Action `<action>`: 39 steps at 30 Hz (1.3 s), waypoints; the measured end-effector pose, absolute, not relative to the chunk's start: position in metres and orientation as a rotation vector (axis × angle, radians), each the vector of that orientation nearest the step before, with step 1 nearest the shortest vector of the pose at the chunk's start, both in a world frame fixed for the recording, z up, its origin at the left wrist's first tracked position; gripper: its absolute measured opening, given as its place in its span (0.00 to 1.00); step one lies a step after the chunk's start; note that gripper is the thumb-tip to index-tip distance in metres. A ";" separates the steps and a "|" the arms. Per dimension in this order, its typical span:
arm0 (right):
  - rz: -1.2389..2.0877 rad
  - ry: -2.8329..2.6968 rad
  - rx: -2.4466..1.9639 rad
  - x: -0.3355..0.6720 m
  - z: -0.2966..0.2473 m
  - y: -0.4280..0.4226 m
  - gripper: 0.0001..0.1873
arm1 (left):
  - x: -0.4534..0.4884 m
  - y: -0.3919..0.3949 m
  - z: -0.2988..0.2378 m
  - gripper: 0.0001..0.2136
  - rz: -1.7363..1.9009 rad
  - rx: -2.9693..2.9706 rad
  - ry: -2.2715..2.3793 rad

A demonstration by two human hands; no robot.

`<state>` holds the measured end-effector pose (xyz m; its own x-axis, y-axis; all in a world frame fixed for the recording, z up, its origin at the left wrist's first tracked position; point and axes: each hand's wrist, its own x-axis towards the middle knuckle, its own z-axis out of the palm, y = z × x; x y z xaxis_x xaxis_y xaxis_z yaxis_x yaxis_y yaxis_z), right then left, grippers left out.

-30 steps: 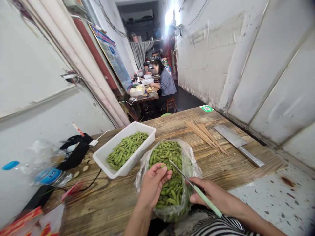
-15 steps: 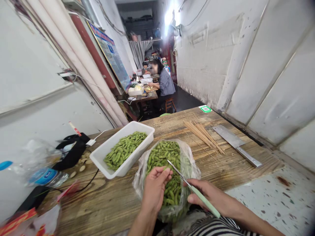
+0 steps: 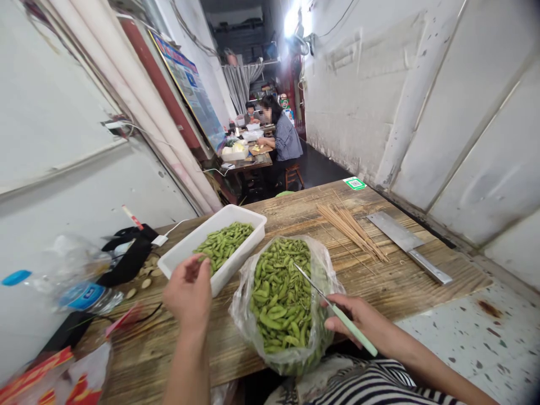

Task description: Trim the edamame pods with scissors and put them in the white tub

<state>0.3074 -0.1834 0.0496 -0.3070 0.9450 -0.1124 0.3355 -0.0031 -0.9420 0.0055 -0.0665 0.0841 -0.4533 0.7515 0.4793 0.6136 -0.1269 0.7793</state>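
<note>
A clear plastic bag (image 3: 248, 315) full of green edamame pods (image 3: 280, 287) sits at the near edge of the wooden table (image 3: 379, 281). My right hand (image 3: 358, 320) grips scissors with a pale green handle (image 3: 337, 312), the blades pointing up over the bag. My left hand (image 3: 189, 292) is at the near corner of a white plastic tub (image 3: 181, 261) with pods in it, its fingers pinched on a green pod (image 3: 203, 259).
A bundle of wooden skewers (image 3: 352, 228) and a steel cleaver (image 3: 407, 244) lie on the right of the table. A water bottle (image 3: 80, 295), black items with cables (image 3: 126, 256) and red wrappers (image 3: 34, 382) crowd the left. Two people sit at a far table (image 3: 251, 163).
My left hand has left the bag and moved left to the white tub with a pod. My right hand with the scissors has stayed over the bag.
</note>
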 end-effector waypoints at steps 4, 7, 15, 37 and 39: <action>1.286 -1.712 -1.343 0.309 0.049 -0.182 0.16 | 0.000 -0.072 0.087 0.17 1.322 2.109 1.899; 1.304 -1.728 -1.341 0.309 0.050 -0.181 0.16 | 0.034 -0.102 0.079 0.08 0.647 2.427 1.483; 1.311 -1.789 -1.374 0.309 0.055 -0.183 0.20 | 0.066 -0.119 0.078 0.06 0.302 2.241 1.348; 1.431 -1.795 -1.227 0.304 0.070 -0.188 0.24 | 0.095 -0.132 0.069 0.13 0.819 1.380 1.299; 1.404 -1.823 -1.245 0.305 0.069 -0.188 0.23 | 0.096 -0.133 0.070 0.13 0.832 1.371 1.303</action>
<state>0.3045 -0.1878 0.0688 -0.4423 0.8879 -0.1268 0.3494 0.0403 -0.9361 0.0961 -0.1328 0.0704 0.1739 0.9715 -0.1608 0.2632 0.1115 0.9583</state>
